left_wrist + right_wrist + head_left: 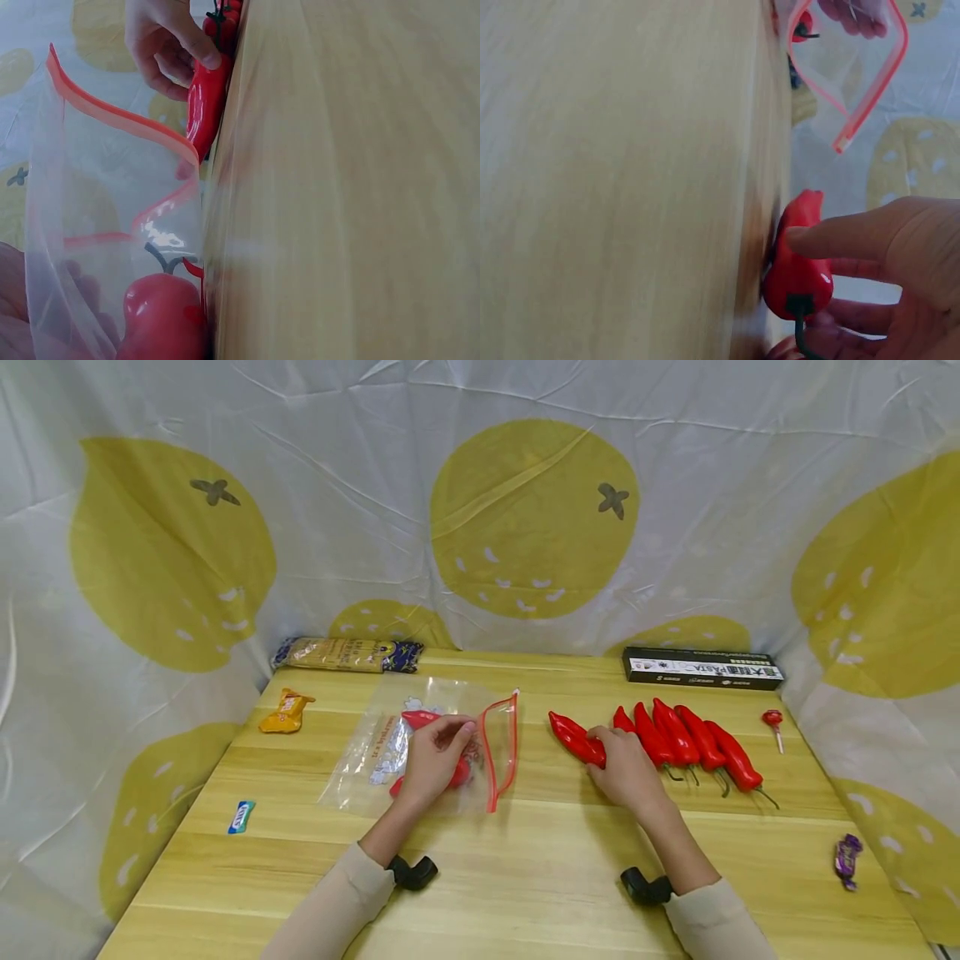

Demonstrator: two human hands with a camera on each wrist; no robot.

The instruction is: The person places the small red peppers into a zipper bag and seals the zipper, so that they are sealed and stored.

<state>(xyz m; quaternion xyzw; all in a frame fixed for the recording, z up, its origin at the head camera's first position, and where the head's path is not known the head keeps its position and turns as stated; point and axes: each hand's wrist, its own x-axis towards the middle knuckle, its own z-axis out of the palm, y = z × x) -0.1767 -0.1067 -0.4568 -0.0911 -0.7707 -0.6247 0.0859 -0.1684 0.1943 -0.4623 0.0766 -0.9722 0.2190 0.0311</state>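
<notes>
A clear zip bag [360, 777] with a red zip edge lies on the table, its mouth gaping to the right. Red peppers [165, 315] are inside it, partly covered by my left hand [433, 760], which pinches the bag's upper film near the mouth. Right of the bag, my right hand [626, 768] grips a single red pepper [573, 737] by its stem-end half, thumb on one side and fingers on the other. In the right wrist view this pepper [802, 281] lies against the tabletop. Just beyond that hand, several more red peppers [681, 735] lie in a slanted row.
A pasta packet [337, 654] and a black pasta box [701, 669] stand along the back. At left lie an orange-wrapped sweet [286, 712] and a small blue-white sweet [241, 817]. A lollipop [772, 718] and a purple-wrapped sweet [847, 860] are at right. Lemon-print cloth [532, 518] surrounds the table.
</notes>
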